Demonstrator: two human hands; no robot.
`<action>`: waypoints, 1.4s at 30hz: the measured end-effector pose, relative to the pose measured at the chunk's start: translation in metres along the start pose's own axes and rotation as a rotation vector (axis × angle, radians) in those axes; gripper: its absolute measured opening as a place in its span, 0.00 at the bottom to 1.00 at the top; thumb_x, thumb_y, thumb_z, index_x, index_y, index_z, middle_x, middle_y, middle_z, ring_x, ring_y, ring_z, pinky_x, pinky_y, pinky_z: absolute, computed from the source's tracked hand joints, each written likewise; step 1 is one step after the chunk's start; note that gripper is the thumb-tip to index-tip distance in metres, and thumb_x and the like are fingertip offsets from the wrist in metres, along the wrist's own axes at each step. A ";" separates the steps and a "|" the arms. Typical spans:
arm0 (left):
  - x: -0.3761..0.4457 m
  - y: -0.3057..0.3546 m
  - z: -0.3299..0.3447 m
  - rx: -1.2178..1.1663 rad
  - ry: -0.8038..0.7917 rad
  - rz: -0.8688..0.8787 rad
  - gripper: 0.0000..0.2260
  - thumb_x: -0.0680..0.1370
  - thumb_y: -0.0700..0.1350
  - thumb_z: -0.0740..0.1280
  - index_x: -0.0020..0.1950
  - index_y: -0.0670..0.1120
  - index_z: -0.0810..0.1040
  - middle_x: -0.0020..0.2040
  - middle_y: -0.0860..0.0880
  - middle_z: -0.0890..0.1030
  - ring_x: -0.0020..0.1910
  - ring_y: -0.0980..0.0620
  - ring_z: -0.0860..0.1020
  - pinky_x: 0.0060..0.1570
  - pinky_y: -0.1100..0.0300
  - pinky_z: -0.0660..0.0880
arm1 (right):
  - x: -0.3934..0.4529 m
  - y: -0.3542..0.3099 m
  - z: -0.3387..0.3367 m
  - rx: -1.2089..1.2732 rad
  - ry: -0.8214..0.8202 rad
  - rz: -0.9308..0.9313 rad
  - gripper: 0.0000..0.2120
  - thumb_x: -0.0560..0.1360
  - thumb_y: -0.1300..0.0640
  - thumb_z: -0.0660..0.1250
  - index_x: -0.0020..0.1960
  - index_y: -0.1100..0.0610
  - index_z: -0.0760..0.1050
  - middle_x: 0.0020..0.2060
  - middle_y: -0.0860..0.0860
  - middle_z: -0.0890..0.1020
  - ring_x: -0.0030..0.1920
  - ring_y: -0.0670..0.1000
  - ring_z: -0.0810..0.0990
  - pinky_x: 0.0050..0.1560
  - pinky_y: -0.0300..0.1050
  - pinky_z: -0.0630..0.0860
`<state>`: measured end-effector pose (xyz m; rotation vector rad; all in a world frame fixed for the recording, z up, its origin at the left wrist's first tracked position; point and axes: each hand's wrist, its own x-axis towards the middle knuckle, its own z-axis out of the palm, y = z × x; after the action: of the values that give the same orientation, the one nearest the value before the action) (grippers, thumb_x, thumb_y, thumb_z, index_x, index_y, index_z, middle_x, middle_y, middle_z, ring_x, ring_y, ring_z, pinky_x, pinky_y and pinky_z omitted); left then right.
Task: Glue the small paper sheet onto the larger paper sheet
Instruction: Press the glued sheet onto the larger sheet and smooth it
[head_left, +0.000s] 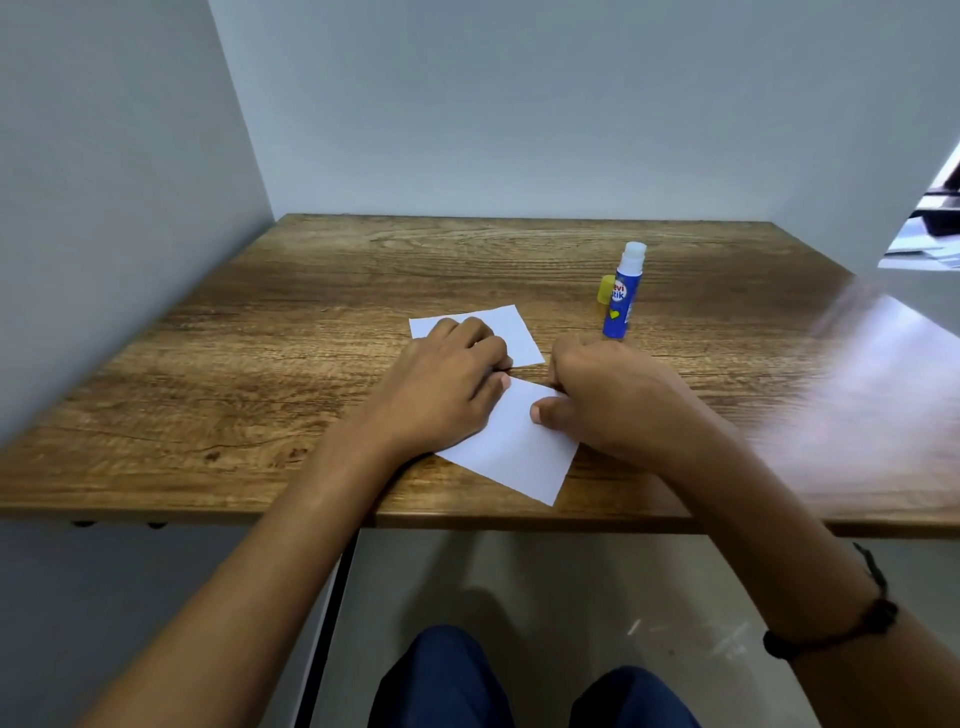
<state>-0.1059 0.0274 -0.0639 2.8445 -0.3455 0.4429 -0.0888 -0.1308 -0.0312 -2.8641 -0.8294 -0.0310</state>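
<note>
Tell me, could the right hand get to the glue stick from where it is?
Probably yes. The glue stick stands uncapped just beyond the right hand, with only bare table between them. That hand now rests on the near paper, so it would have to let go first.

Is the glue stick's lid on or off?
Off. The glue stick stands upright with its white tip bare, and the yellow cap sits on the table just beside it.
</note>
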 end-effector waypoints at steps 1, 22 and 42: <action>-0.001 0.000 0.001 0.006 0.007 -0.001 0.11 0.77 0.48 0.58 0.55 0.47 0.74 0.58 0.48 0.74 0.58 0.48 0.68 0.51 0.54 0.66 | 0.000 -0.001 0.001 -0.009 0.009 -0.013 0.12 0.74 0.49 0.64 0.47 0.57 0.68 0.40 0.50 0.70 0.43 0.52 0.70 0.41 0.47 0.69; -0.028 0.014 -0.014 -0.662 0.206 -0.189 0.10 0.76 0.46 0.62 0.56 0.50 0.77 0.49 0.55 0.81 0.46 0.62 0.76 0.47 0.69 0.70 | 0.010 0.051 -0.008 0.848 0.316 0.229 0.11 0.72 0.56 0.68 0.30 0.53 0.76 0.31 0.51 0.77 0.36 0.52 0.74 0.42 0.47 0.70; -0.010 -0.013 -0.019 -0.784 0.437 -0.568 0.07 0.75 0.37 0.61 0.48 0.46 0.77 0.35 0.50 0.78 0.31 0.54 0.75 0.32 0.62 0.70 | 0.020 0.016 -0.001 1.297 0.261 0.376 0.11 0.72 0.63 0.68 0.33 0.59 0.69 0.33 0.60 0.73 0.22 0.50 0.67 0.20 0.35 0.67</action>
<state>-0.1163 0.0472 -0.0519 1.8945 0.3108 0.6116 -0.0637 -0.1334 -0.0314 -1.6654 -0.1009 0.1271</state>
